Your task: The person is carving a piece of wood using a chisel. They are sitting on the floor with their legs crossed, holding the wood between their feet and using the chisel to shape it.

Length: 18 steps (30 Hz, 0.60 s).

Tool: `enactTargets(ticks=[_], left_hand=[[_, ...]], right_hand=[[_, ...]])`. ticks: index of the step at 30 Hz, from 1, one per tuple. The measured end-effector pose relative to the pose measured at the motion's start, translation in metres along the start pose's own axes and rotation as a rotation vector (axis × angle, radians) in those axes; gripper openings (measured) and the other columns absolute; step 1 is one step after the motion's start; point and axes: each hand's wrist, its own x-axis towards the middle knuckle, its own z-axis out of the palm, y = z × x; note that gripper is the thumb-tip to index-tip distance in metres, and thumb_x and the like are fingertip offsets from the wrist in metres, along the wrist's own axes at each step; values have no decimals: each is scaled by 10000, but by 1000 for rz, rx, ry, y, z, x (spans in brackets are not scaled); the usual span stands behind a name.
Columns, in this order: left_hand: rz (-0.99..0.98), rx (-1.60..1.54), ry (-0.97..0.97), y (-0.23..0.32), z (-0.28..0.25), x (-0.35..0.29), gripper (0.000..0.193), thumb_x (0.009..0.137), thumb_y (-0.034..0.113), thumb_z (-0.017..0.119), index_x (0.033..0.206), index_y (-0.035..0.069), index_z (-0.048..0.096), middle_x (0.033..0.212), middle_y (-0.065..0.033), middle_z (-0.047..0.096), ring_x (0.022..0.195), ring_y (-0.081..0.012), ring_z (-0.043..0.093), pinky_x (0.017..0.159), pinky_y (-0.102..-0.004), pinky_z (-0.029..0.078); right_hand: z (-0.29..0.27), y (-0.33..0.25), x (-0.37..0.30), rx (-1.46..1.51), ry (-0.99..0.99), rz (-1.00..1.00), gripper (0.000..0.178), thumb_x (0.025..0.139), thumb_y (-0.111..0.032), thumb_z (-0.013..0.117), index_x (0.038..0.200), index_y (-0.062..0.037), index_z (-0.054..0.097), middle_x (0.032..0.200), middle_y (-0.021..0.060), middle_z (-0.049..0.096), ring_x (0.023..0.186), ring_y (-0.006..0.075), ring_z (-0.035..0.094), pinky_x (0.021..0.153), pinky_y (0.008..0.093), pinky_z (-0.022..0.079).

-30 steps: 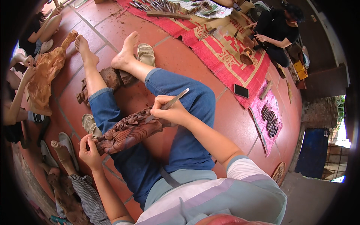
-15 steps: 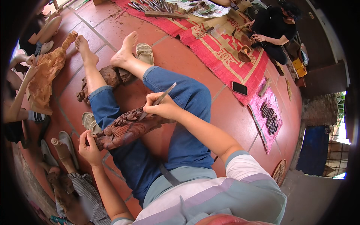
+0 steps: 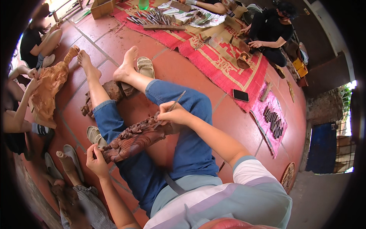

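Carved wood (image 3: 131,144) sits over the person's legs (image 3: 194,156), left hand (image 3: 97,162) pinching its end, right hand (image 3: 176,113) squeezing a thin tool (image 3: 179,98). Bumps and wavy lines look cut (can't tell what's left).

The left hand (image 3: 97,163) holds one end of a dark red-brown wood carving (image 3: 134,143) over blue jeans (image 3: 192,156). The right hand (image 3: 174,113) grips a thin chisel (image 3: 178,98), its tip at the carving's bumpy side. A black phone (image 3: 240,95) lies on a red mat's (image 3: 223,81) edge. Short dark sticks (image 3: 273,122) sit on a pink cloth (image 3: 272,142).
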Motion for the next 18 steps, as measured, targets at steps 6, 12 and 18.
enactTargets(ticks=[6, 12, 18], left_hand=[[-23, -2, -12, -1, 3, 2, 124, 940, 84, 552, 946, 15, 656, 734, -2, 613, 672, -66, 555, 625, -218, 450], [-7, -6, -13, -3, -1, -3, 124, 937, 80, 549, 940, 12, 653, 724, -6, 615, 668, -65, 556, 629, -218, 451], [-3, -10, -7, -2, 1, 0, 127, 935, 73, 548, 946, 5, 655, 716, -4, 614, 654, -61, 551, 613, -215, 443]], right_hand=[[19, -6, 5, -31, 14, -21, 237, 774, -22, 691, 619, -70, 518, 666, 24, 632, 665, 76, 618, 573, 232, 502], [8, -2, 1, 3, 9, 24, 257, 756, -36, 678, 589, -56, 483, 613, -7, 578, 558, 43, 549, 492, 213, 433], [32, -5, 9, -125, -10, -187, 249, 761, -64, 685, 605, -60, 491, 587, -21, 547, 550, 40, 499, 485, 224, 384]])
